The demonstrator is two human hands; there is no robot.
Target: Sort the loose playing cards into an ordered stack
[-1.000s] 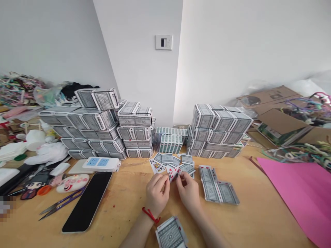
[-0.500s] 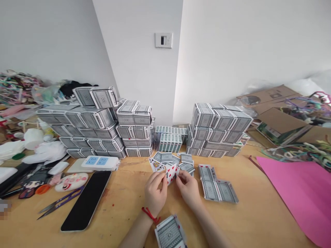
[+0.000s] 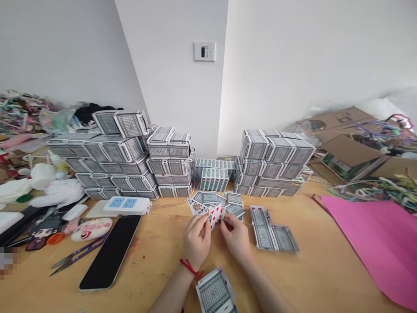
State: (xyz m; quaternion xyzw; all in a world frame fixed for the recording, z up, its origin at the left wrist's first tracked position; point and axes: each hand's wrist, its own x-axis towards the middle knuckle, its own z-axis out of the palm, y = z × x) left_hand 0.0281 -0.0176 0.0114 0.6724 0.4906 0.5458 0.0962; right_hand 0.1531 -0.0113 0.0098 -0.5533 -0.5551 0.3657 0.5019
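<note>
My left hand (image 3: pixel 196 240), with a red string at the wrist, and my right hand (image 3: pixel 236 235) meet over the wooden table (image 3: pixel 156 278). Both pinch a small fan of playing cards (image 3: pixel 216 214) with red pips showing. Just beyond them lie several loose cards (image 3: pixel 208 199), face up and face down. A flattened card box (image 3: pixel 272 230) lies to the right of my right hand. Another card box (image 3: pixel 215 293) sits near my forearms at the front edge.
Stacks of boxed card decks stand at the back left (image 3: pixel 124 158) and back right (image 3: pixel 273 163). A black phone (image 3: pixel 112 250), purple scissors (image 3: pixel 76 256) and a white power strip (image 3: pixel 127 204) lie at the left. A pink paper sheet (image 3: pixel 374 245) covers the right side.
The cards between my fingers have spread a little and tipped up, showing more red pips. Both hands stay in the same place.
</note>
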